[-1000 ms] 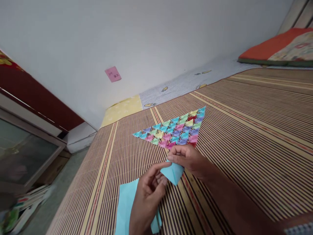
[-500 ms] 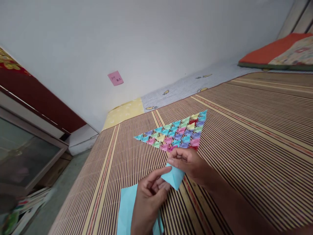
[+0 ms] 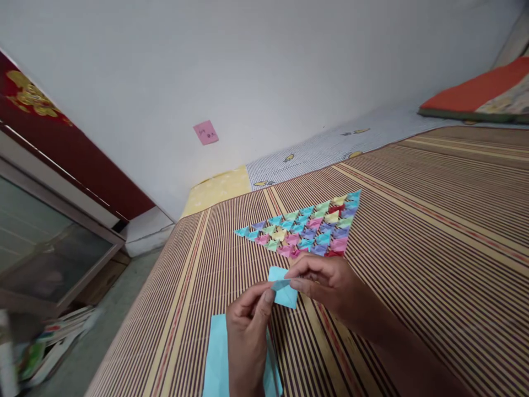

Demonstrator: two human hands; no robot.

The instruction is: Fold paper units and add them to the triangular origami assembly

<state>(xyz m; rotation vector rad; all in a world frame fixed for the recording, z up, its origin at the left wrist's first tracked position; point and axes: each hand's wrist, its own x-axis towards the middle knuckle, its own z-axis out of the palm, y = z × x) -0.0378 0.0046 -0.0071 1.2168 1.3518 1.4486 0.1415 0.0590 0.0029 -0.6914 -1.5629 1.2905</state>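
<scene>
head view: my left hand (image 3: 248,320) and right hand (image 3: 326,284) pinch a small folded light-blue paper (image 3: 282,289) between thumbs and fingertips, just above the striped bamboo mat (image 3: 433,231). a flat light-blue sheet (image 3: 219,358) lies under my left wrist at the mat's near edge, and a triangle of many-coloured folded pieces (image 3: 309,229) rests just beyond my hands, toward the mat's far edge by the wall.
</scene>
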